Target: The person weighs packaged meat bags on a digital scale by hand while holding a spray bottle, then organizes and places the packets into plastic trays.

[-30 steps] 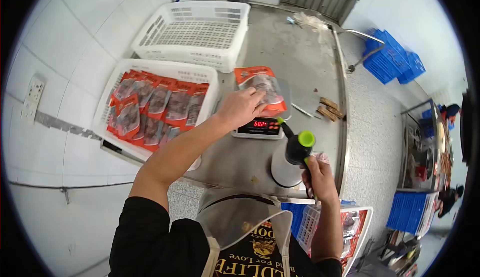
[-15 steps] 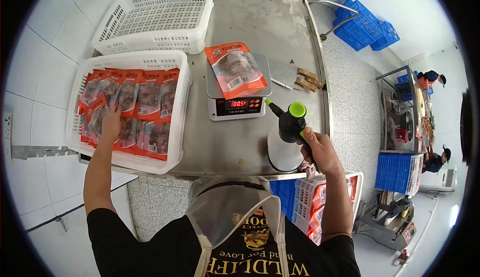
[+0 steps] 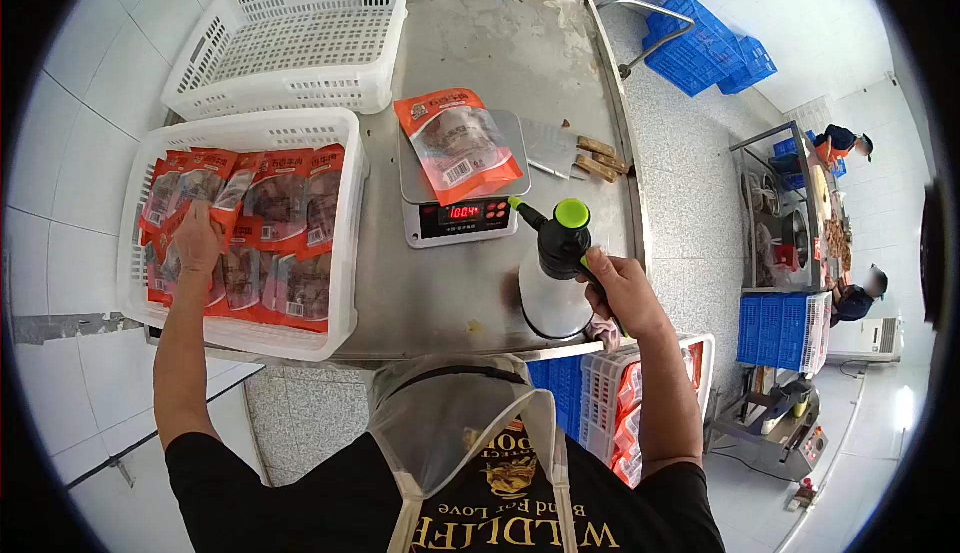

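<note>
My left hand [image 3: 199, 240] is in the white crate [image 3: 345, 253] at the left, its fingers closed on a red packet [image 3: 204, 175] among several others. One red packet with a clear window [image 3: 460, 143] lies tilted on the scale [image 3: 463, 228], whose red display reads about 100.4. My right hand [image 3: 615, 291] is wrapped round the handle of the spray bottle [image 3: 553, 298], which stands upright on the steel table, right of the scale. Its green nozzle points toward the scale.
Behind the filled crate sits a white crate [image 3: 300, 38]. Knives with wooden handles [image 3: 600, 158] lie right of the scale. A crate of red packets [image 3: 628, 408] stands low at the right. Two people [image 3: 840, 143] [image 3: 860, 298] are at a far-right table.
My left hand has gone from the packet on the scale into the left crate and now grips a packet there. The display went from 60.2 to about 100.4. The view has shifted.
</note>
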Demonstrator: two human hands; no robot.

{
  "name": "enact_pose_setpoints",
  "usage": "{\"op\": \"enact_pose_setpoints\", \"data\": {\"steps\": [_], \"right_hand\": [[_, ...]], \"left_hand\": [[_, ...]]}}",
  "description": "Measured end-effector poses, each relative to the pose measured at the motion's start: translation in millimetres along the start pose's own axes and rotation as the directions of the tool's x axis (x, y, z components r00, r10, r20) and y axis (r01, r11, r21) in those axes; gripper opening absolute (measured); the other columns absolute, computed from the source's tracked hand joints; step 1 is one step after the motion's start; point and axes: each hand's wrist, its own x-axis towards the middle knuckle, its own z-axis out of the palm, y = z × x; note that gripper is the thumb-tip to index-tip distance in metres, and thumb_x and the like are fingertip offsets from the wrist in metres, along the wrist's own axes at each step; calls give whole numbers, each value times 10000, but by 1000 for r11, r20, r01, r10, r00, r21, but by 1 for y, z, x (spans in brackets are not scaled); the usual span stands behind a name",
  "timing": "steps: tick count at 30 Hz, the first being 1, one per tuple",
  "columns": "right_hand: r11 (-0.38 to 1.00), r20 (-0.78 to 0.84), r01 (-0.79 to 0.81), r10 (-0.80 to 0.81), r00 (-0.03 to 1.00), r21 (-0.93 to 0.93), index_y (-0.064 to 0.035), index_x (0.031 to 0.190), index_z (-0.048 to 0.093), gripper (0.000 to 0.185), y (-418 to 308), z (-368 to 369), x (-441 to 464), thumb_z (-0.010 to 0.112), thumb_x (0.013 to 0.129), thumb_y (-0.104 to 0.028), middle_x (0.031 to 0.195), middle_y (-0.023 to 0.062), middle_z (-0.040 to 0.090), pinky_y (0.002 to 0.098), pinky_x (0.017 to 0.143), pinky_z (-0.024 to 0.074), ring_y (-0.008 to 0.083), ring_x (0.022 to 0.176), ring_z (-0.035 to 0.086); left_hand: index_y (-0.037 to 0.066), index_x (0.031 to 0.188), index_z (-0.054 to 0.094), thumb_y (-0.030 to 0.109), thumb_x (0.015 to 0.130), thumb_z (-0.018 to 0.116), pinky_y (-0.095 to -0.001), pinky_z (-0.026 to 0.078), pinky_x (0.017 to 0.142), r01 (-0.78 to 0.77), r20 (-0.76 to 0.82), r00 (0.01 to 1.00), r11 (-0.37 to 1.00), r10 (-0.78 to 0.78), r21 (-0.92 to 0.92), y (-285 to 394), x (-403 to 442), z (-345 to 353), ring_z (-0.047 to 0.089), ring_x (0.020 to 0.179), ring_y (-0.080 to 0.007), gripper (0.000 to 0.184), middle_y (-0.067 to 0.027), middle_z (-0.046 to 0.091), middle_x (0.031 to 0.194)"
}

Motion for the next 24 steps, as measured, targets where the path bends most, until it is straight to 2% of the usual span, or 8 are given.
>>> {"op": "enact_pose_setpoints", "data": {"steps": [4,7,10,12,15,17,19,24], "right_hand": [[1000,7,6,-6,1000,5,14,919,628,633,6,-3,0,453,1034,-583,553,-7,490,240,428,317,60,447,407],[1000,-5,8,-8,1000,25,11,916,631,609,9,-6,-5,460,1041,-560,551,-6,490,241,429,315,60,442,399],[997,12,49,-50,999,59,13,910,636,586,18,-11,-8,471,1048,-532,552,-4,496,241,429,316,58,444,405],[995,6,68,-69,998,78,9,895,640,565,26,-14,-11,498,1041,-518,554,-6,499,243,424,314,58,444,409],[991,-16,95,-93,996,99,10,865,656,543,36,-13,-18,554,1024,-500,553,-14,503,252,422,317,58,451,419],[990,-23,109,-107,994,90,18,870,666,559,44,-13,-21,559,1018,-510,561,-13,509,252,440,330,58,468,428],[986,-38,135,-132,990,94,24,867,672,564,51,-10,-24,568,1014,-511,571,-12,517,249,459,341,58,493,445],[957,-85,218,-205,975,193,-2,905,637,531,65,0,-24,490,1052,-490,570,-14,490,234,439,307,65,462,406]], "left_hand": [[56,1108,535,105,928,552,-525,518,739,59,-94,993,993,-69,-102,27,39,-47,648,874,-433,187,-208,665,1015],[44,1139,510,98,957,530,-521,500,709,45,-60,997,995,-50,-84,41,78,-77,652,861,-441,191,-241,667,949],[26,1118,535,76,969,536,-488,495,679,103,112,991,953,-74,-285,72,125,-129,664,825,-421,157,-243,660,873],[12,1065,592,56,967,565,-450,490,645,-18,-102,994,879,-35,-476,109,152,-167,671,752,-382,110,-233,648,830],[13,1065,666,43,943,618,-364,531,633,52,-50,992,749,-113,-660,189,178,-219,689,748,-259,134,-150,670,853],[47,1081,691,38,921,634,-354,527,607,-322,-380,911,856,162,-406,219,196,-194,670,709,-259,170,-129,667,858],[81,1055,699,30,866,666,-381,533,617,-423,-359,879,860,313,-286,267,199,-174,651,705,-283,199,-112,643,862],[78,926,633,124,874,601,-404,559,613,-596,-349,798,731,492,-332,378,162,-82,669,750,-293,77,-101,599,890]]}}
